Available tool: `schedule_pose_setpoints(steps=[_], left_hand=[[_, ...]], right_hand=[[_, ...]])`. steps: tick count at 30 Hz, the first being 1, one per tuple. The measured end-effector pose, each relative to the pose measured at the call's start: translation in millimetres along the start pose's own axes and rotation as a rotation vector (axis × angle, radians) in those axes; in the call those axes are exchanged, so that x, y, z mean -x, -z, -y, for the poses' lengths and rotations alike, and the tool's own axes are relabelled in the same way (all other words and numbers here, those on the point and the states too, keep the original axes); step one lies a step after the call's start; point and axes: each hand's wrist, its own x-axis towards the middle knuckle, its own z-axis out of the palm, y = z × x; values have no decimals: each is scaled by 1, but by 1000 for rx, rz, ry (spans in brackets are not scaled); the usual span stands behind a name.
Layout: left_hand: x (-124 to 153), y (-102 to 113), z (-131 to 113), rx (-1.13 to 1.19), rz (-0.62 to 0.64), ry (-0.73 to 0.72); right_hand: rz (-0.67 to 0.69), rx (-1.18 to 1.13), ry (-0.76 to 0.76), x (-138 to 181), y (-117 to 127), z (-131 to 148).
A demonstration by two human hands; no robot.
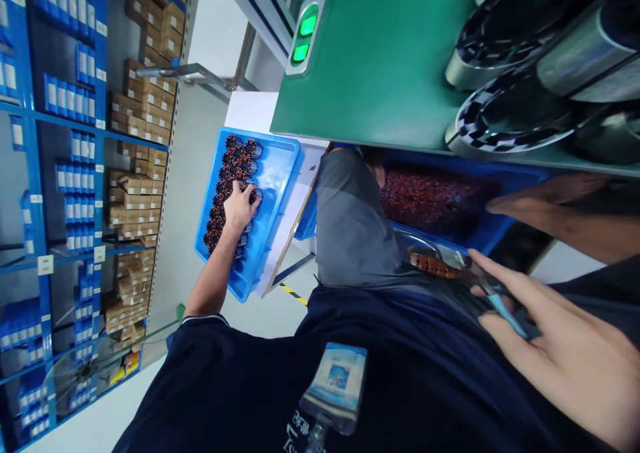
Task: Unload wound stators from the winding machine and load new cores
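At the left, my left hand (241,206) reaches into a blue tray (286,163). Its fingers are curled round one of the wound motor cores (253,196); several more, dark with orange windings, stand in rows along the tray's left side. My right hand (560,339), at the lower right, is closed round a hand tool with light blue handles (507,314), which looks like pliers or cutters. Its metal head is partly hidden and blurred. Close to that head is a brown banded piece (435,265); what it is I cannot make out.
A green worktop (380,59) carries metal parts with black-and-white checkered rings (515,119). Below it sits a blue bin (487,236) of small dark red pieces. Another forearm (560,216) shows at the right. Shelves (103,193) with boxes stand at far left.
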Motion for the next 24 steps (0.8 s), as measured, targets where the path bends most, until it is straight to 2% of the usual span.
schedule_pose_setpoints(steps=[4,7,9,11,12,14,15,16,17,18,19,20,21,24], left_hand=[[-1,-10,17,-4,-30,-8],[1,-8,19,44,-70,-45],[9,0,12,120,-125,-75],[21,5,1,237,-229,-102],[27,3,-7,304,-302,-107],[35,-7,-31,455,-461,-150],[38,-14,-49,577,-587,-209],[40,-19,-73,679,-659,-292],[42,-23,-101,775,-681,-362],[45,-25,-132,844,-603,-464],[47,-24,-167,882,-449,-563],[49,-23,-203,863,-208,-663],[49,-21,-239,832,-67,-753],[44,-19,-334,716,231,-1006]], right_hand=[[-125,-23,223,-11,-12,4],[-181,4,362,-11,-10,18],[-122,7,416,-6,-4,31],[36,8,383,-2,6,46],[91,14,328,-2,13,53],[165,5,345,-1,35,71],[210,1,348,0,49,83],[206,9,338,4,65,99],[147,36,311,9,83,117],[99,78,324,15,101,138],[48,145,324,20,119,159],[-8,227,343,25,136,180],[-59,309,376,27,153,199],[-255,503,478,10,196,234]])
